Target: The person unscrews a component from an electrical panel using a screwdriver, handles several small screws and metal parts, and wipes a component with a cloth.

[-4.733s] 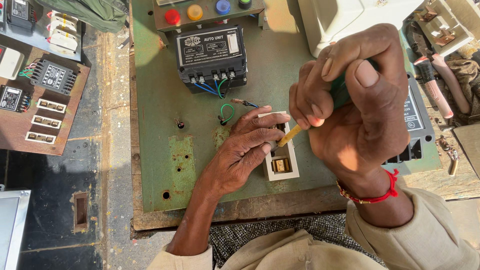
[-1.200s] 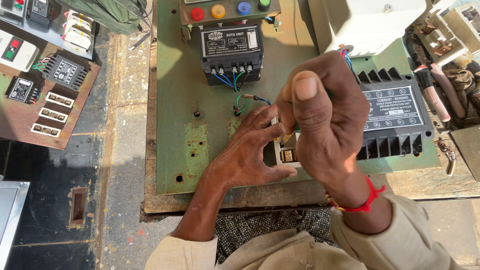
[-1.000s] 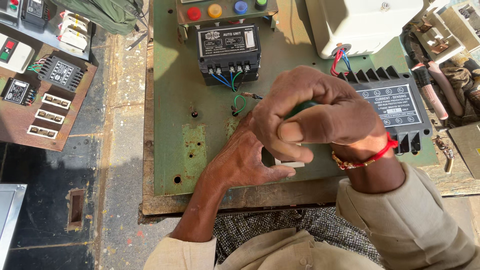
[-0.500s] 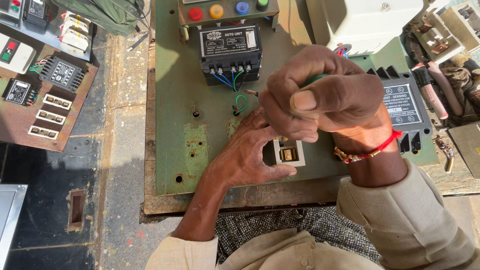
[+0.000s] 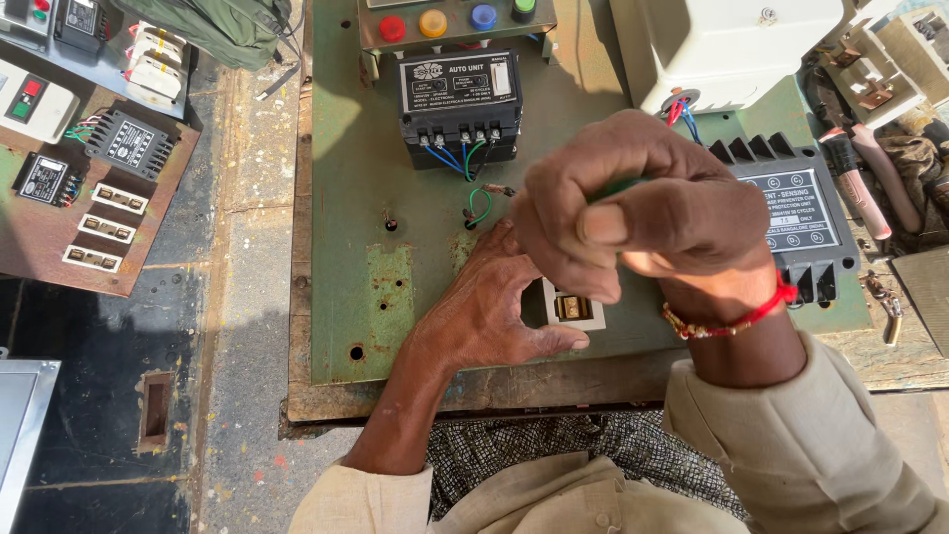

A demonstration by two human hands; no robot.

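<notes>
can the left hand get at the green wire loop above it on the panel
Probably yes. The left hand rests flat on the green panel holding the small white terminal block, with the green wire loop just beyond its fingertips and nothing lying between.

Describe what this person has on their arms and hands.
Both hands are bare, no gloves. The right hand has a red thread bracelet at the wrist and a loose beige sleeve. The left hand has its beige sleeve pushed up near the elbow.

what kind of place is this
Likely an electrical repair or panel-wiring workshop: a green metal panel board carrying a wired black control unit and coloured push buttons, with another board of components on the floor alongside.
</notes>
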